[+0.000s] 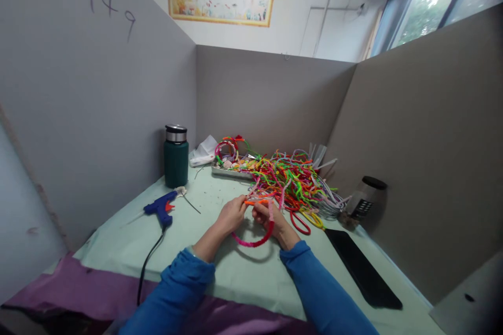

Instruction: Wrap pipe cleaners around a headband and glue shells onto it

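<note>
Both grips clamped: left hand (231, 214) and right hand (271, 220) pinching orange pipe cleaner (257, 201) over pink hoop (255, 241); probably light, bendy, best pinched near ends.

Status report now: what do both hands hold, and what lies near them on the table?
Left hand and right hand: grip shut on pink hoop and orange pipe cleaner. Pipe cleaner pile just behind. Glue gun left, apart.

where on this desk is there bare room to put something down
Bare mat lies between the glue gun and the left hand, and between the right hand and black slab. Crowded behind the hands: pipe cleaner pile.
</note>
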Demonstrator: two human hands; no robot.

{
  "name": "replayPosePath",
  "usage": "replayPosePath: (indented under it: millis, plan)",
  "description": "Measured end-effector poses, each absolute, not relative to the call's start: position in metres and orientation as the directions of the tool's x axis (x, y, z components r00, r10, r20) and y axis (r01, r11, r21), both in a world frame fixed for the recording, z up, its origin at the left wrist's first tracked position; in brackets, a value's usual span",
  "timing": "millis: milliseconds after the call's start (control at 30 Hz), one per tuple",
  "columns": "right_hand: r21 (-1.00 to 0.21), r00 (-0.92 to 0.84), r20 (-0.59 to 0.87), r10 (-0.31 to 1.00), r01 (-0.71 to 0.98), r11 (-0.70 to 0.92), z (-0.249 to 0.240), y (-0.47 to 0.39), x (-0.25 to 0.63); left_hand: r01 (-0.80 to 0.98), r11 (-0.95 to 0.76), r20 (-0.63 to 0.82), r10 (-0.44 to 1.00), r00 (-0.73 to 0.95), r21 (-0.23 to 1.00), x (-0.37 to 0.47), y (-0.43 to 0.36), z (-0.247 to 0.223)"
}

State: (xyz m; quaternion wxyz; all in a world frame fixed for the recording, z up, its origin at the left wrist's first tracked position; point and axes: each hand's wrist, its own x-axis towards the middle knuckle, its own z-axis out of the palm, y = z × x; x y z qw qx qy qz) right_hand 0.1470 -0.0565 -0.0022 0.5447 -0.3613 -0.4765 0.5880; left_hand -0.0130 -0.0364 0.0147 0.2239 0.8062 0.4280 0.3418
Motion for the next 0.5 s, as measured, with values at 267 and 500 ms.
replayPosePath:
  millis: [267, 500]
  plan:
    - [-0.875, 0.105, 0.164, 0.981, -0.444, 0.194, 0.001, -0.050, 0.150, 0.584, -0.469, 0.303, 0.881, 0.364, 0.662, -0.015, -0.032, 0.015]
    - [-0.896, 0.187, 0.177, 0.966, -0.375, 0.237, 0.002, -0.046, 0.161, 0.520, -0.503, 0.248, 0.839, 0.484, 0.691, -0.016, -0.034, 0.020]
